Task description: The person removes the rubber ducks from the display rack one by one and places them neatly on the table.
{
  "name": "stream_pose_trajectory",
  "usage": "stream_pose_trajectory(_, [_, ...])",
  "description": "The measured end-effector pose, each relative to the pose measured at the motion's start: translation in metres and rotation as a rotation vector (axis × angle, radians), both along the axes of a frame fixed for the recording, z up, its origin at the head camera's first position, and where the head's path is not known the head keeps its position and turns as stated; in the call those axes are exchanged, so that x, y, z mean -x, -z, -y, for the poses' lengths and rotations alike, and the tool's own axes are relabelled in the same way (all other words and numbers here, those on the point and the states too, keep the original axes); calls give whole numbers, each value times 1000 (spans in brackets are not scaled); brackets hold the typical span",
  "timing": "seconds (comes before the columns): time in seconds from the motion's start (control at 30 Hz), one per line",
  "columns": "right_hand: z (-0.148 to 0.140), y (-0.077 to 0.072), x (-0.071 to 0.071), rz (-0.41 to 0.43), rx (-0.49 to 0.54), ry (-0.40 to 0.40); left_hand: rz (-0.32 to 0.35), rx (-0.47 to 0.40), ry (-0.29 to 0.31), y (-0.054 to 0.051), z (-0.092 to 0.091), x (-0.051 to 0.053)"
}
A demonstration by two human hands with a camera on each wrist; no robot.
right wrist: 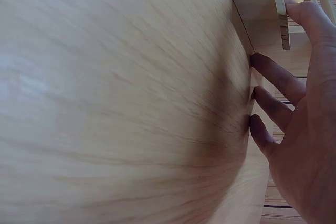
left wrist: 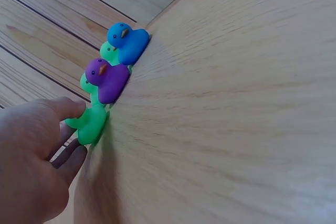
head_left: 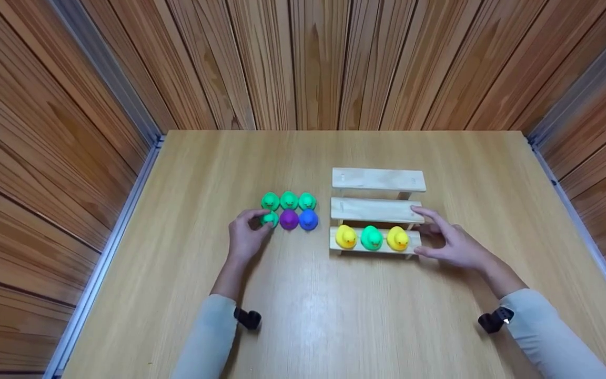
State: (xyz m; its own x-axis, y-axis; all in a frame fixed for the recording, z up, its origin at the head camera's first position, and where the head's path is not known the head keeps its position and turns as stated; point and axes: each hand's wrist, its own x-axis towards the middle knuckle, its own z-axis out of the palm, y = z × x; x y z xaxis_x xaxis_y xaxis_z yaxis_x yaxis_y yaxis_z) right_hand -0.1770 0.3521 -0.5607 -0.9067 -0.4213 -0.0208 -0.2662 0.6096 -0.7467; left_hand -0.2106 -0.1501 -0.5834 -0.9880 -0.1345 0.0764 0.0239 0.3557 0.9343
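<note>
My left hand (head_left: 245, 236) pinches a green rubber duck (head_left: 270, 219) at the left end of the front row, thumb and fingers on its sides. Beside it sit a purple duck (head_left: 289, 219) and a blue duck (head_left: 308, 219), with three green ducks (head_left: 289, 200) in a row behind. A three-step wooden stand (head_left: 375, 209) is to the right. Its lowest step bears a yellow duck (head_left: 345, 237), a green duck (head_left: 371, 238) and another yellow duck (head_left: 397, 238). My right hand (head_left: 458, 246) is spread at the stand's right end, its thumb touching the lowest step in the right wrist view.
The wooden table (head_left: 303, 316) carries everything. Plank walls (head_left: 319, 63) with grey metal corner posts (head_left: 108, 73) enclose it at the back and sides. The stand's top step (head_left: 379, 179) and middle step bear no ducks.
</note>
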Motion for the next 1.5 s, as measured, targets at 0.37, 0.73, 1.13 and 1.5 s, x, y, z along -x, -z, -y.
stream_pose_trajectory(0.37, [0, 1, -1, 13, 10, 5, 31, 10, 4, -3, -2, 1])
stream_pose_trajectory(0.73, [1, -1, -1, -4, -44, 37, -76, -3, 24, 8, 3, 4])
stream_pose_trajectory(1.13, [2, 0, 0, -4, -38, 22, -53, 38, 29, -13, -4, -5])
stream_pose_trajectory(1.5, [-1, 1, 0, 5, -2, 5, -108, 47, 79, -28, -15, -18])
